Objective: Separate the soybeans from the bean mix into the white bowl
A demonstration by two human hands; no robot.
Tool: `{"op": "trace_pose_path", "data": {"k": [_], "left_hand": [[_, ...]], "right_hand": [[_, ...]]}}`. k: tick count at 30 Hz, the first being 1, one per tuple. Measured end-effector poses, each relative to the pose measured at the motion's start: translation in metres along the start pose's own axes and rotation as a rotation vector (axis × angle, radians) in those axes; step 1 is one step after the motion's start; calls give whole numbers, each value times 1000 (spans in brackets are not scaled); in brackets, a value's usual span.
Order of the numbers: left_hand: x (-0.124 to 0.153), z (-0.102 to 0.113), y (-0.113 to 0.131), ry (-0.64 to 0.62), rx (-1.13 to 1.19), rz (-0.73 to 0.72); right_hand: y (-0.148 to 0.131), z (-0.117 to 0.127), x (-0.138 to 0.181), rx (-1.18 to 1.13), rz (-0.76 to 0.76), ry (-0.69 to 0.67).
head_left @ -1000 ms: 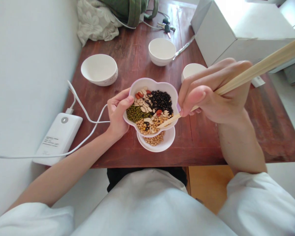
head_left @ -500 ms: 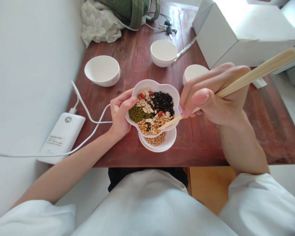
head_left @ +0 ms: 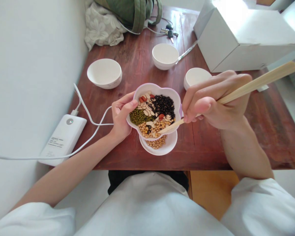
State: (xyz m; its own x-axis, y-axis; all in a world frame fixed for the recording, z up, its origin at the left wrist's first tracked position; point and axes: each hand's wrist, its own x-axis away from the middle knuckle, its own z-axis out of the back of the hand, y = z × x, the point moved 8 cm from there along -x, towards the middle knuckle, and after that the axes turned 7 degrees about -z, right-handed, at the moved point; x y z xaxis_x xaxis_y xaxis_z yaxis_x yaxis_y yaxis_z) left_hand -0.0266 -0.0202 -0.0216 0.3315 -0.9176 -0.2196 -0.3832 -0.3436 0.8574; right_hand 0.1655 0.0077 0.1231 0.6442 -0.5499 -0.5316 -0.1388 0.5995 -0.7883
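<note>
My left hand [head_left: 123,114] grips the left rim of a flower-shaped bowl [head_left: 178,101], thumb on top, tilting it over a smaller white bowl [head_left: 172,144]. Inside the flower-shaped bowl lie black beans [head_left: 164,104], green mung beans [head_left: 137,116], pale seeds [head_left: 147,106], a few red peanuts [head_left: 144,98] and yellow soybeans [head_left: 147,129]. More soybeans [head_left: 157,143] rest in the white bowl below, partly hidden by the flower-shaped one. My right hand [head_left: 213,100] is closed around wooden chopsticks [head_left: 250,86], their tips down among the soybeans near the front rim.
Three white bowls stand farther back: a left one [head_left: 105,73], a middle one [head_left: 165,56] and a right one [head_left: 195,77] partly behind my right hand. A white box [head_left: 236,39], keys [head_left: 170,33], a green bag [head_left: 123,13] and a cabled power bank [head_left: 64,139] surround them.
The whole view has shifted slightly, so everything sits a little lower. Both hands keep their holds, and the chopstick tips stay in the soybeans near the front rim.
</note>
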Motion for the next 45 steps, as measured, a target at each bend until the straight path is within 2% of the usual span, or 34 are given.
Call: {"op": "trace_pose_path", "data": {"k": [8,17,21,28,39,43,45], "left_hand": [[-1,0,1,-1,1,13],[0,0,2,14,-48,42],[0,0,2,10,-52,31],[0,0,2,18,-56,49],[1,0,0,13,-57,67],[1,0,1,33,-61,69],[0,-1,2,30,-50,59]], "right_hand": [[6,3,6,20,6,7],[0,2,7,37,69,47],[-6,-1,7,11,134,26],[-6,7,11,14,200,67],[1,9,9,9,157,125],[0,7,8,-40,129,105],[-1,7,7,-35,71,108]]}}
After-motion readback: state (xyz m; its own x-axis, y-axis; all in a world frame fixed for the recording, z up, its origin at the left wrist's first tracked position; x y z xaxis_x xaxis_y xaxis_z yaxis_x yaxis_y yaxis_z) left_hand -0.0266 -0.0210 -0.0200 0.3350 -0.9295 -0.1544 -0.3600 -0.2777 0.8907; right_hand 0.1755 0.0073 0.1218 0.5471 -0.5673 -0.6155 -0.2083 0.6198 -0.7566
